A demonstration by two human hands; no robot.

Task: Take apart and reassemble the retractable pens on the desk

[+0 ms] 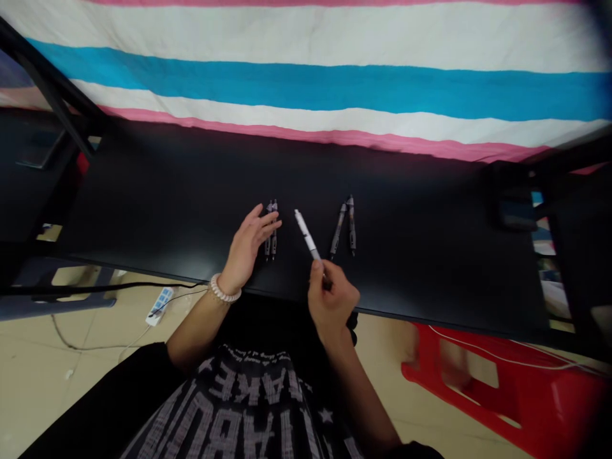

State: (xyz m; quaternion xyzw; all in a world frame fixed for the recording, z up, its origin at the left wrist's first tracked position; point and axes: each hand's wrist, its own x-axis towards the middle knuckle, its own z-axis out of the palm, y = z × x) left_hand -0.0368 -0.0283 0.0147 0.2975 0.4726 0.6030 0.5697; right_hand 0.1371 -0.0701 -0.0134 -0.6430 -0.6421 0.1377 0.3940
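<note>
My right hand [332, 296] is closed around one end of a white pen [306, 234], which points up and to the left over the black table. My left hand [251, 242] has its fingers spread over two dark pens [274, 242] lying side by side, partly covering them. Whether the fingers touch those pens I cannot tell. To the right of the white pen lie two more dark pens, one slanted [339, 231] and one nearly straight [352, 226], close together at their upper ends.
A striped cloth [315, 89] hangs behind the black table [430, 255]. A dark object [516, 197] is at the table's right end. Below stand a red stool [478, 382] and a white power strip [160, 306] with cables. A black metal frame [57, 83] rises at left.
</note>
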